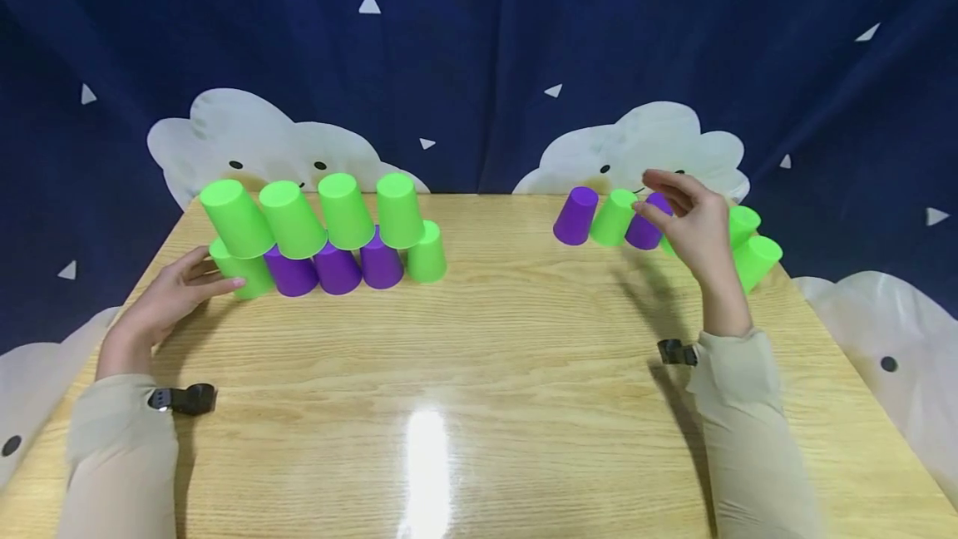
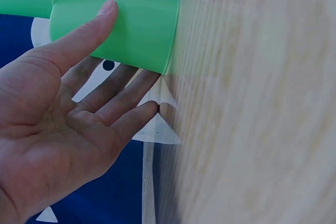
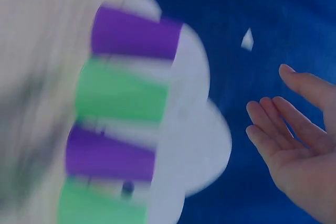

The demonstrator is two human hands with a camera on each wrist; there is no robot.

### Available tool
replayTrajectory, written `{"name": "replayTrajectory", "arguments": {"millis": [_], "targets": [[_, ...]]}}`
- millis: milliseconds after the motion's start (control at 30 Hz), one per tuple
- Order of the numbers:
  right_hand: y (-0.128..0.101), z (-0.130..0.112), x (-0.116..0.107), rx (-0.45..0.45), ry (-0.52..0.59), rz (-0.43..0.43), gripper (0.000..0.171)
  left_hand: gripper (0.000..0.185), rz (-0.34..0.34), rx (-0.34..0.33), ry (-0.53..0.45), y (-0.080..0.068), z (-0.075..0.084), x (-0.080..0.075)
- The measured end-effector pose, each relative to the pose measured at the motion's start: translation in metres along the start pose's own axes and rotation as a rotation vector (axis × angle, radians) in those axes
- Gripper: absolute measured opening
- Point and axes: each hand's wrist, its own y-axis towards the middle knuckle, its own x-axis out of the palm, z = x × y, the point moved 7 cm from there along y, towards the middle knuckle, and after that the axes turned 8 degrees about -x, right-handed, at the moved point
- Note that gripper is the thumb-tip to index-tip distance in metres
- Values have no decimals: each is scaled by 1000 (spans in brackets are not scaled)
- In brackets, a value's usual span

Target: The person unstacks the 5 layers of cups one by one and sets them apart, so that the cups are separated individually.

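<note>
My left hand [image 1: 175,294] is around the left end of two stacked rows of upside-down cups. Its thumb lies across the front of the end green cup [image 2: 131,30], and its fairly straight fingers reach along the cup's outer side and behind. Purple cups [image 1: 339,270] and another green cup [image 1: 427,254] continue that bottom row, with several green cups [image 1: 348,210] bridging them on top. My right hand [image 1: 692,227] is raised in front of the right-hand cups, its fingers loosely bent and nothing held. It partly hides a purple cup [image 1: 645,231].
Along the right back stand a purple cup [image 1: 576,216], a green cup [image 1: 614,219] and more green cups [image 1: 758,260] near the table's right edge. The wooden table [image 1: 486,339] meets a dark blue curtain [image 1: 479,48] with white clouds. A wrist camera [image 1: 196,398] sits on each forearm.
</note>
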Motion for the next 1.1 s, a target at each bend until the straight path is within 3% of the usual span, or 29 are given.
{"name": "replayTrajectory", "arguments": {"millis": [233, 433, 767, 1100], "targets": [[24, -42, 84, -54, 280, -149, 42, 80, -17, -17, -13, -1, 2, 2], [34, -80, 150, -105, 345, -275, 41, 81, -16, -33, -12, -1, 2, 1], [38, -131, 227, -173, 259, -428, 43, 80, -19, -32, -28, -1, 1, 1], [38, -141, 251, -194, 98, -473, 47, 81, -26, -35, -34, 0, 1, 2]]}}
